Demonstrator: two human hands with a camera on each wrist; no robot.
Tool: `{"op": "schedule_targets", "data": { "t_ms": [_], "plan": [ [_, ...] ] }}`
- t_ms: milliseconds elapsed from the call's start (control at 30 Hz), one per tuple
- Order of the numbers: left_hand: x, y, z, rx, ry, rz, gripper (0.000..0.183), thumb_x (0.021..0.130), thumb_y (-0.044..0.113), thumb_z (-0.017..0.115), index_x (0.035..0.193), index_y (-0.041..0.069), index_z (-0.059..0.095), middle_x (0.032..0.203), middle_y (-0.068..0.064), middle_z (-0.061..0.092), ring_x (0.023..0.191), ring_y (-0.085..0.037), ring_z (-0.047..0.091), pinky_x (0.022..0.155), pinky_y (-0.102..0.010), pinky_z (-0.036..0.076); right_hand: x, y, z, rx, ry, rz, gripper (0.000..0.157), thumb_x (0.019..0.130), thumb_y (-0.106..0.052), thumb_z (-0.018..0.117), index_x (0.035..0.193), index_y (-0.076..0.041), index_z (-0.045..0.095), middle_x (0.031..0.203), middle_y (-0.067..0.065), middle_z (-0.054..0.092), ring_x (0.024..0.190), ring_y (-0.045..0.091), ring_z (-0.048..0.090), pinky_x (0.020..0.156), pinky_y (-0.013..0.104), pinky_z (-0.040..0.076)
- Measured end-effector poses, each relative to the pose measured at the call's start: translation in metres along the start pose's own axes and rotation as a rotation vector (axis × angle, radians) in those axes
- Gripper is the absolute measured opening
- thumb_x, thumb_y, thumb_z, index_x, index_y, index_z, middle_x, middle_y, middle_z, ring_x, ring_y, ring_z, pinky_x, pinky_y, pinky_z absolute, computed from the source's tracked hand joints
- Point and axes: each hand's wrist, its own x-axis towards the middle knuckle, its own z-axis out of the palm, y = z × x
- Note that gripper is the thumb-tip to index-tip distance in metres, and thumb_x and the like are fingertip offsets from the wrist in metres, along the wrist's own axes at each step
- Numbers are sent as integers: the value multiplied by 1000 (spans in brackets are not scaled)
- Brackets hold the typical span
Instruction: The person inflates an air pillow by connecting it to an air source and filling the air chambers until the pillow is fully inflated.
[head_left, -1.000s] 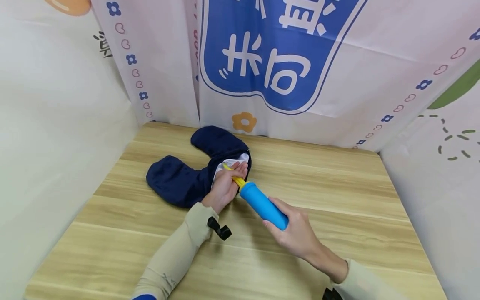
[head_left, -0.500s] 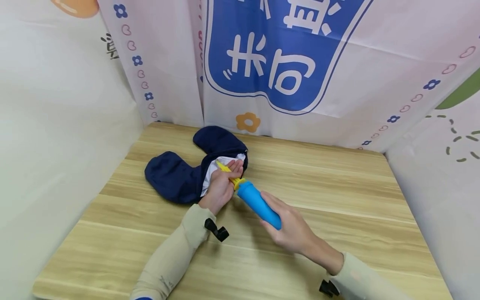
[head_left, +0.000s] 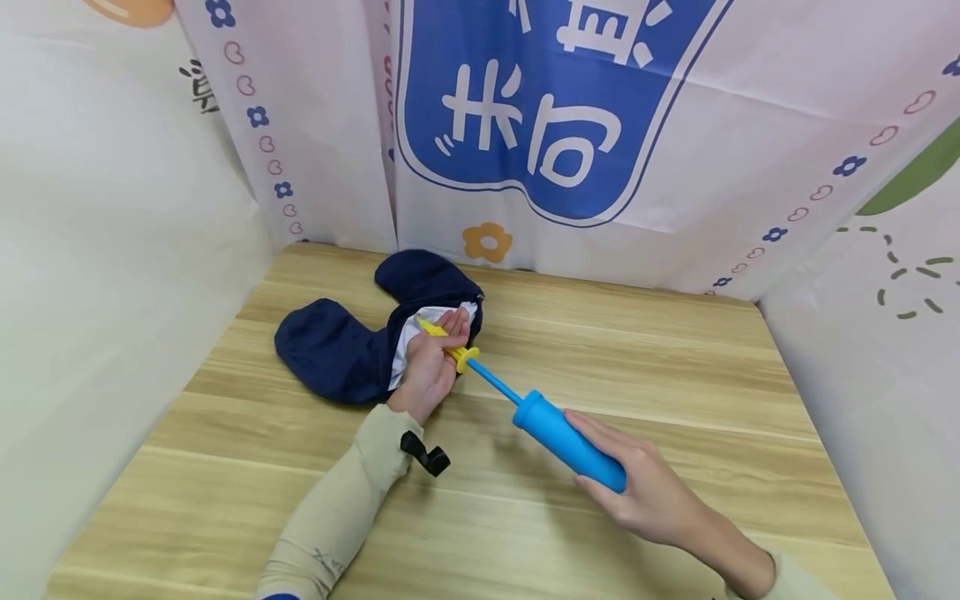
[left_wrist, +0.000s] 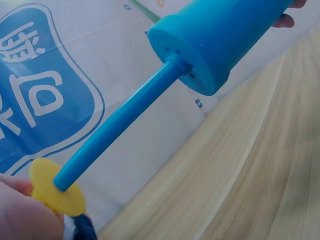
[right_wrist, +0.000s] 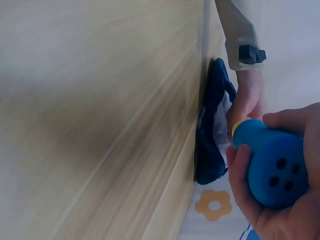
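Observation:
A navy U-shaped neck pillow point(head_left: 330, 354) lies on the table, its cover gaping to show white material point(head_left: 405, 340) inside. My left hand point(head_left: 427, 371), palm up over that opening, grips the yellow nozzle point(head_left: 467, 359) of a hand air pump. Down to the right, my right hand point(head_left: 660, 483) wraps round the pump's blue barrel point(head_left: 566, 442). Between nozzle and barrel a thin blue rod point(left_wrist: 120, 122) is exposed. The right wrist view shows the barrel's holed end point(right_wrist: 285, 172) inside the curled fingers. Whether the nozzle tip touches the white material I cannot tell.
The wooden table point(head_left: 675, 400) has a printed white cloth backdrop point(head_left: 322, 125) along its far edge. White sheets stand at the left point(head_left: 112, 250) and right point(head_left: 862, 375) sides. A black wrist mount point(head_left: 425, 454) sticks out from the left sleeve.
The barrel first came up against the yellow nozzle's flange. Since then my right hand has drawn it back down to the right, exposing the rod. The left hand keeps gripping the nozzle.

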Motion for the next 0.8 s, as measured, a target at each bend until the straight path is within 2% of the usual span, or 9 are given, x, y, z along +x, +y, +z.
{"op": "schedule_targets", "data": {
  "t_ms": [133,233,367,500,600,700,800],
  "plan": [
    [-4,0,1,-10,29,35,56,92,-29,46,139,1,42,150,-19,55,106,-11,70,92,-18,59,10,1,9,-79,58,-81,82,84,-15,87,157,-15,51,153,9,61,128,31,69,92,49,64],
    [-8,-3,0,12,12,42,51,92,-29,48,128,6,41,149,-20,56,103,-11,71,91,-19,59,23,-1,20,-160,129,-166,79,80,-15,89,152,-8,57,149,12,64,120,33,73,87,48,65],
    [-13,-6,-2,42,-19,50,49,92,-29,50,123,8,39,150,-24,55,103,-12,74,92,-20,59,44,-5,33,-232,186,-222,79,75,-16,91,148,-6,61,146,13,67,107,31,78,79,44,67],
    [-13,-5,-4,68,-12,48,49,92,-29,50,122,8,40,151,-26,56,102,-13,74,91,-20,60,65,-9,45,-262,173,-242,79,78,-18,92,149,-5,60,146,14,66,103,29,78,79,41,67],
    [-11,-4,-3,93,-8,10,50,92,-28,51,124,9,40,150,-23,57,103,-12,73,92,-20,59,74,-11,50,-254,140,-229,78,81,-16,90,151,-4,57,148,16,64,105,30,78,82,41,67],
    [-6,-3,-2,98,-9,-31,50,93,-27,51,127,8,40,148,-19,58,104,-11,72,93,-20,59,76,-13,48,-234,105,-202,76,85,-15,88,153,-5,55,151,16,62,109,30,77,85,42,66],
    [-1,-2,-2,86,-12,-39,49,94,-27,50,129,6,41,148,-20,57,102,-11,72,93,-20,59,67,-14,37,-215,75,-179,76,87,-17,87,154,-6,54,154,14,60,113,30,76,86,43,66]
  ]
}}
